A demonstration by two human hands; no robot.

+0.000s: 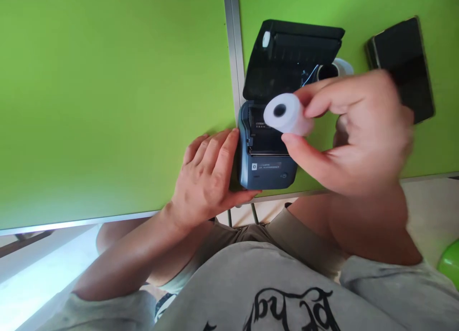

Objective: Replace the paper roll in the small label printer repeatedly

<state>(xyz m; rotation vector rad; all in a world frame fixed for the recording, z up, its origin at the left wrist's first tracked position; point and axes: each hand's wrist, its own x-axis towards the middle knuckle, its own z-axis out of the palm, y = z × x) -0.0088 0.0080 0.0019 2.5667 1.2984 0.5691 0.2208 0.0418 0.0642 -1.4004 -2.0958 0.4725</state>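
In the head view, a dark blue-grey portable printer point(268, 176) sits near the table's front edge, its black lid point(294, 39) swung up and its paper bay exposed. My left hand point(208, 178) steadies its left side, fingers along the casing and thumb at the front edge. Above the bay, my right hand point(366, 130) pinches a small white paper roll point(292, 115) between thumb and fingers. The roll is tilted, with its dark core hole facing left. Part of the bay's right side is hidden by the roll and my right hand.
Behind the lid's right corner lies another white roll point(344, 66), partly covered. A black smartphone point(407, 63) rests on something dark at the right. A metal strip point(234, 44) divides the green tabletop point(107, 82). A green rounded object point(450, 261) shows at the lower right.
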